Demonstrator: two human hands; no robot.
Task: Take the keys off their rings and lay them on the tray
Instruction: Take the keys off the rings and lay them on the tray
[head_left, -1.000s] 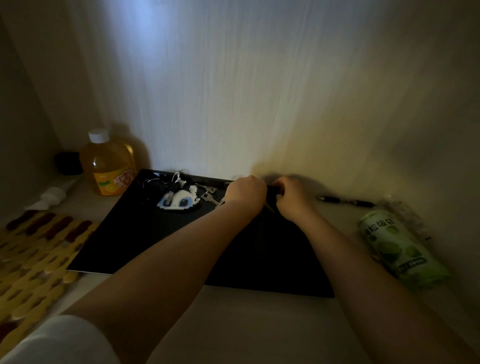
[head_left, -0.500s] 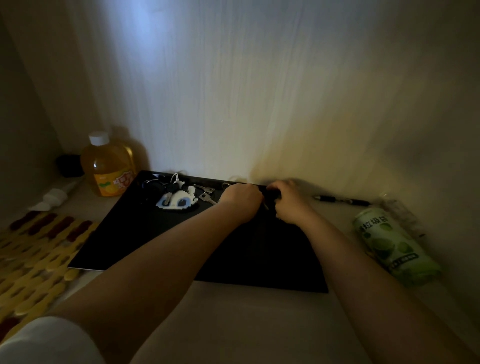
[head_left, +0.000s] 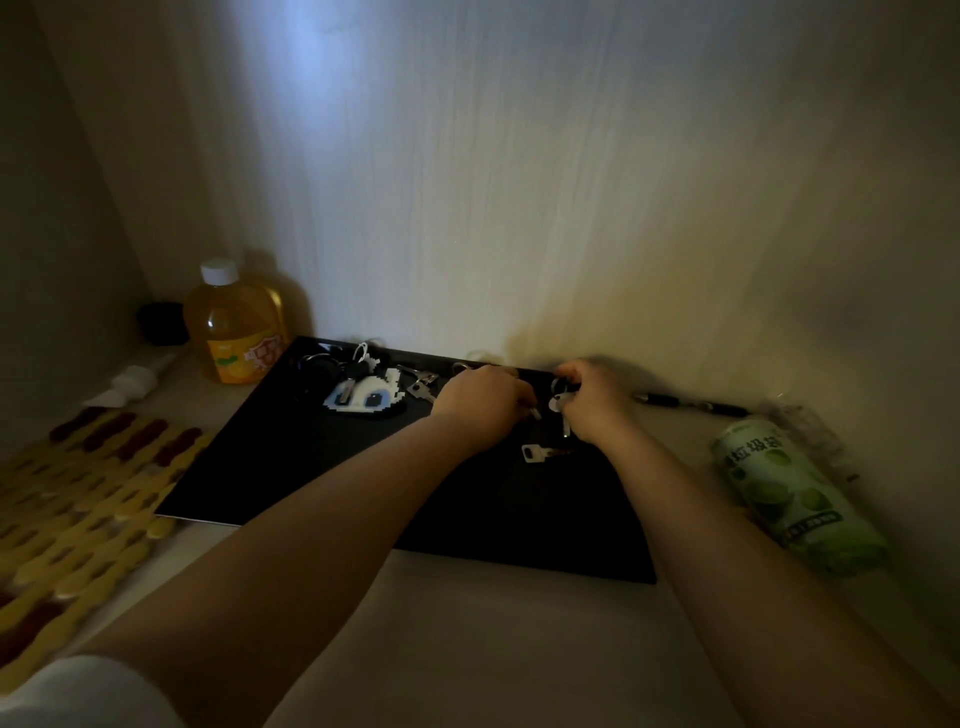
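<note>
Both hands worked at the far edge of a black tray (head_left: 291, 467) on the pale desk (head_left: 467, 649). Left hand (head_left: 480, 402) was curled into a loose fist over the tray, fingers closed on something small, with a key tip (head_left: 535, 414) poking out beside it; what exactly it gripped could not be told in the dim light. Right hand (head_left: 595, 402) was pinched shut on a key ring (head_left: 558, 387), with a pale key (head_left: 561, 410) hanging from it just under the fingers. One loose key (head_left: 540, 453) lay flat on the tray just in front of the two hands, apart from both. Farther left on the tray sat a second bunch of keys (head_left: 423, 384) next to a white and blue pixel charm (head_left: 363, 400), with dark rings and a black fob (head_left: 322, 366) behind it. Off the tray: an orange juice bottle (head_left: 236, 327) with a white cap stood at the back left, a yellow and dark red slatted mat (head_left: 78, 493) lay on the left, a black pen (head_left: 685, 404) lay by the wall on the right, and a green can (head_left: 795, 499) lay on its side near the right forearm.
</note>
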